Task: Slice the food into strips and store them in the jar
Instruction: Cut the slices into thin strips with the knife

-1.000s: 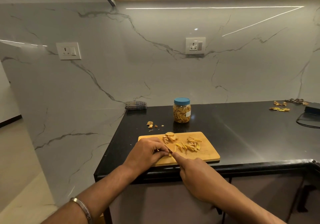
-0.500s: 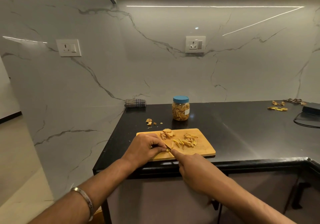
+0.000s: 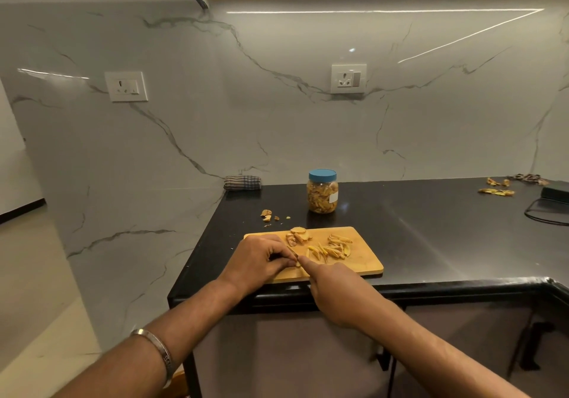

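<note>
A person's left hand [image 3: 258, 259] is pinching a small piece of food [image 3: 297, 264] on the cutting board [image 3: 366, 262] while the right hand [image 3: 335, 290], index finger extended, is apparently gripping a mostly hidden knife; curled fingertips and thin, even cuts suit before filling the lidded jar [image 3: 322, 191] behind.
</note>
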